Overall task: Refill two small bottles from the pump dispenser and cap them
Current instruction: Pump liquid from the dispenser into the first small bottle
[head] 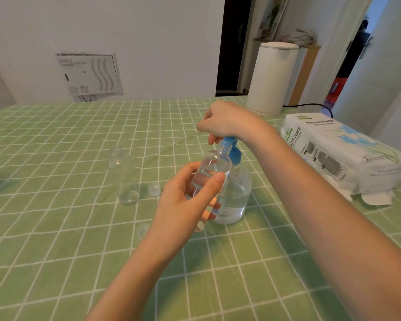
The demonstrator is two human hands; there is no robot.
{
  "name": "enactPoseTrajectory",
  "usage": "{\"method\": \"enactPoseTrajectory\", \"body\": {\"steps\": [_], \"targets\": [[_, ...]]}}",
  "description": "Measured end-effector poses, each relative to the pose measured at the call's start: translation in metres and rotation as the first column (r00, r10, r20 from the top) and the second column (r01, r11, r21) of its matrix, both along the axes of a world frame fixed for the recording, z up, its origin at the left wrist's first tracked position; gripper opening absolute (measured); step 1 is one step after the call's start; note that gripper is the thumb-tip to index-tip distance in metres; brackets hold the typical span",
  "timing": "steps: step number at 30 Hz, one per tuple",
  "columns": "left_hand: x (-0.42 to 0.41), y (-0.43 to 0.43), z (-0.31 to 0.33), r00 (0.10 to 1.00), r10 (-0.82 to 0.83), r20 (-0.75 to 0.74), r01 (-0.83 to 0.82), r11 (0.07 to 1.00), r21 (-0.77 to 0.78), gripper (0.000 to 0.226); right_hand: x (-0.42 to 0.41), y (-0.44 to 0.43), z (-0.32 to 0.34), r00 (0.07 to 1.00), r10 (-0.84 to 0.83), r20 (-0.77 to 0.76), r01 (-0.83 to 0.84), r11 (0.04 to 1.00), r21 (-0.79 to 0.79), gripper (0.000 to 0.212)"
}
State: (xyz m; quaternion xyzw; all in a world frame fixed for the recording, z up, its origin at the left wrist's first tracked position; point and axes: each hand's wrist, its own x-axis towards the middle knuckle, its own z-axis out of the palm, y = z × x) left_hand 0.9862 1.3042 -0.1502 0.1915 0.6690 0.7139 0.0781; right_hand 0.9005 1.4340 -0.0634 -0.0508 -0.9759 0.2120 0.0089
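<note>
We are gripping the small bottle (212, 165) in our left hand (185, 205), rim at the pump dispenser (235, 191) our right hand (225, 121) is clasping.

A green checked cloth (56, 239) covers the table. At its right edge lies a white pack of tissue paper (338, 147), with loose tissues (377, 197) sticking out beneath it. Near the far right corner stands a white cylindrical appliance (272, 77), with a black cable (310, 104) just beside it.
</note>
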Motion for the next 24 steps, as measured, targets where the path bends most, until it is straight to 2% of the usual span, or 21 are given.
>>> {"method": "enactPoseTrajectory", "body": {"steps": [8, 13, 20, 24], "targets": [[0.001, 0.000, -0.001, 1.000, 0.012, 0.010, -0.012, 0.999, -0.031, 0.020, 0.000, 0.000, -0.006, 0.999, 0.007, 0.054, -0.007, 1.000, 0.002, 0.033], [0.003, 0.001, 0.000, 1.000, 0.014, 0.007, -0.014, 1.000, -0.007, 0.032, 0.000, 0.001, -0.011, 0.998, 0.002, 0.066, -0.001, 1.000, -0.029, 0.033], [0.001, 0.001, 0.001, 1.000, 0.011, -0.004, -0.011, 1.000, -0.023, 0.022, 0.001, 0.001, -0.003, 1.000, -0.002, 0.007, 0.003, 1.000, -0.016, 0.034], [0.001, 0.001, 0.001, 1.000, 0.020, 0.006, -0.019, 1.000, -0.016, 0.019, 0.001, -0.001, -0.001, 1.000, 0.006, 0.021, -0.005, 1.000, -0.026, 0.032]]}}
